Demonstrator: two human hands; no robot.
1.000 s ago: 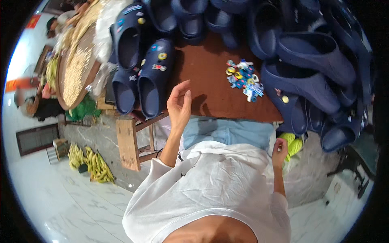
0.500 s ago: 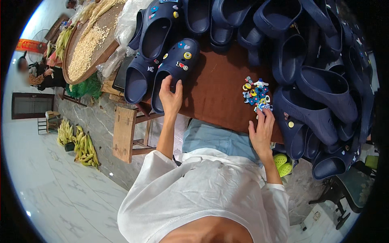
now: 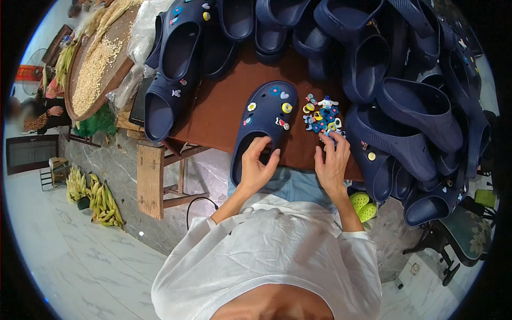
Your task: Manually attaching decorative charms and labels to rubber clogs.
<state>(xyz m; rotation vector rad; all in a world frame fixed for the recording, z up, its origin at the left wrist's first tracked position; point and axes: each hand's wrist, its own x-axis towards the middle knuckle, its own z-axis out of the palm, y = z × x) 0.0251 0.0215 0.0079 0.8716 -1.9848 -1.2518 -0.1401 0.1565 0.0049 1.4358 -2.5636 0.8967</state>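
Note:
A navy clog with several colourful shoe charms on its toe lies in front of me on the brown-covered table. My left hand is closed on the rim of its foot opening, thumb on one side and fingers reaching inside. To the right is a small heap of loose shoe charms in blue, yellow and white. My right hand rests at the near edge of that heap, fingers bent and thumb apart. I see nothing held in it, though its fingertips partly cover the nearest charms.
More navy clogs are stacked along the right and far sides, and a charmed one stands at the left. The brown tabletop has a wooden stool beside it. Lime-green clogs sit below; a grain-covered round tray is far left.
My left hand has brought the charmed clog away from the left group, rightward and nearer to me. My right hand stays by the charm heap, its fingers slightly shifted.

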